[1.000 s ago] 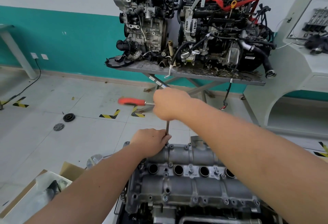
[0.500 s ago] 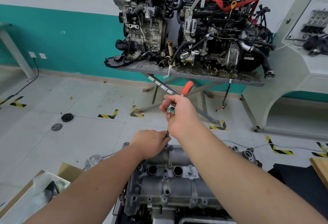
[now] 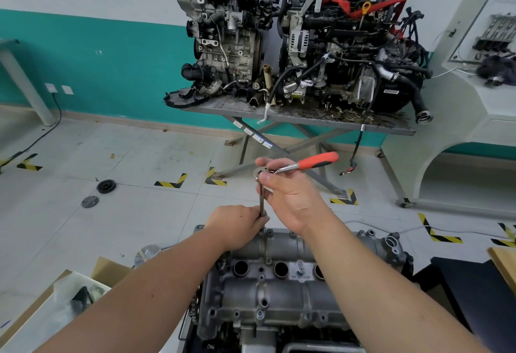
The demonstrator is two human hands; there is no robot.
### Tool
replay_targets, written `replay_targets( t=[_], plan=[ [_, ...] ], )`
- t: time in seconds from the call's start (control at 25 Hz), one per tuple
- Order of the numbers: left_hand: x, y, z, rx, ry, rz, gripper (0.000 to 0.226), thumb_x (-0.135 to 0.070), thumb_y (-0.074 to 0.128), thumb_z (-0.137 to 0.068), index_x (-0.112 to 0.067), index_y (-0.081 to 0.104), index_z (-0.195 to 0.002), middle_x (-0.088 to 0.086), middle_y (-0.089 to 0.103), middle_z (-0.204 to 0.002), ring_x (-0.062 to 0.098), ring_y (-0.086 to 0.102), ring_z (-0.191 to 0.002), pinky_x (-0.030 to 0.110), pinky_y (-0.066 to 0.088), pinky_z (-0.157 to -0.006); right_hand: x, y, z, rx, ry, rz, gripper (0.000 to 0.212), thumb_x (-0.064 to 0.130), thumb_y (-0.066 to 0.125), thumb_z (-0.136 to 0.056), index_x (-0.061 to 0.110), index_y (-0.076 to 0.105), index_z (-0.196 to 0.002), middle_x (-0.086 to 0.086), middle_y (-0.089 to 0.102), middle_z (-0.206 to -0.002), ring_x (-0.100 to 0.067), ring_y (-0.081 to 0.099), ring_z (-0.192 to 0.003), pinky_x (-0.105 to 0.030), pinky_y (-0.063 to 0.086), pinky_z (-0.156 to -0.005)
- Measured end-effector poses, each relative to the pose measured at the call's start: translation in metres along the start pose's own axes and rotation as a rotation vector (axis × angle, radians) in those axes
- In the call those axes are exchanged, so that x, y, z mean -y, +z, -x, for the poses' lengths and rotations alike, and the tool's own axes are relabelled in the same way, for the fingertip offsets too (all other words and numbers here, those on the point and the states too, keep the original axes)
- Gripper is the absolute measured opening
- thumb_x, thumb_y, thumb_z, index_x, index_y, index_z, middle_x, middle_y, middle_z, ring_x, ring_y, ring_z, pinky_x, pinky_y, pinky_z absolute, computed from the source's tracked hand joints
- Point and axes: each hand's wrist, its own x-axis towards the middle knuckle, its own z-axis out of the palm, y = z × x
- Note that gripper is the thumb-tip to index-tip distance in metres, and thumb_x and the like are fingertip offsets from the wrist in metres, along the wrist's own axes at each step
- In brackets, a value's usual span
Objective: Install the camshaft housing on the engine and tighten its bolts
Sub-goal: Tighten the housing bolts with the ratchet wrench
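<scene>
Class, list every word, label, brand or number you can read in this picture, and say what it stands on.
None can be read.
White stickers on the table leg: too small.
Round emblem on the camshaft housing: blurred.
White label on the right-hand engine: too small.
Panel on the right wall: print illegible.

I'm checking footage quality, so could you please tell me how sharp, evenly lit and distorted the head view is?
Head view: light is even and soft, with no harsh glare on the housing; both hands, left and right, and the ratchet look sharp, without motion blur; wide-angle distortion bends the cabinet at the right edge and stretches the forearms.
</scene>
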Motion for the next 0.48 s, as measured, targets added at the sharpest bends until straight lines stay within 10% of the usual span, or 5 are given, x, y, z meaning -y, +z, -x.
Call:
replay_targets(
  t=[0.28, 0.48],
  plan=[
    [-0.002, -0.003, 0.000, 0.001, -0.037, -0.071, 0.030, -0.032, 0.034, -0.098, -0.025, 0.030, -0.069, -0.004, 0.056, -0.075, 0.017, 0.048, -0.060, 0.028, 0.028, -0.051, -0.038, -0.007, 0.011, -0.148, -0.984, 1.096, 0.018, 0.004, 0.071, -0.089, 0.010, 0.077, -0.104, -0.013, 0.064, -0.122, -0.026, 0.059, -0.113, -0.034, 0.049, -0.097],
    [0.003, 0.012, 0.003, -0.099, -0.014, 0.259, 0.030, -0.027, 0.042, -0.095, -0.010, 0.056, -0.116, 0.014, 0.067, -0.106, 0.022, 0.068, -0.094, 0.036, 0.056, -0.079, 0.003, -0.012, -0.004, 0.207, -1.225, 1.846, 0.027, 0.003, 0.063, -0.084, 0.008, 0.072, -0.109, -0.011, 0.068, -0.118, -0.034, 0.063, -0.104, -0.045, 0.050, -0.088]
  ],
)
